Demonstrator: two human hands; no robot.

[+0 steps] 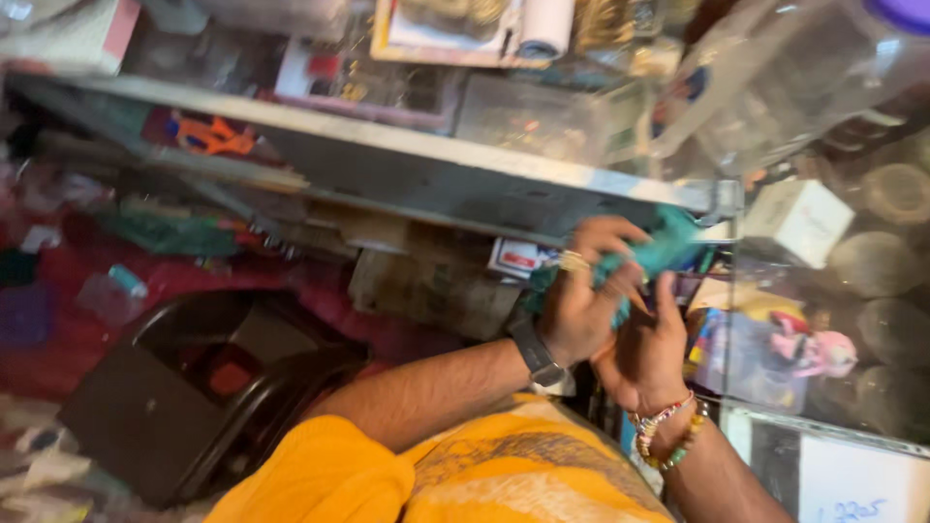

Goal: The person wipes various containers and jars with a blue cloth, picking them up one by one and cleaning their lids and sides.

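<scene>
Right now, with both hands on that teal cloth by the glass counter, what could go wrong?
1. Both hands, left hand and right hand, bunch the teal cloth close to the metal counter edge; the cloth might snag on its corner bracket.
2. The small white box sits near the cloth on the glass; a tug could knock it.
3. The picture is blurred, so how firm the grip is cannot be told.

We see a cramped, cluttered shop corner — a grey metal shelf edge (407, 160) runs slantwise across the view, with packets and a white paper roll (544, 24) stacked above it. On the right stands a glass display case (852, 291) holding round tins and a small white box (799, 221). Lower left, a dark brown chair (194, 387) sits on a red floor covering (87, 291) — the light is dim and warm.
</scene>
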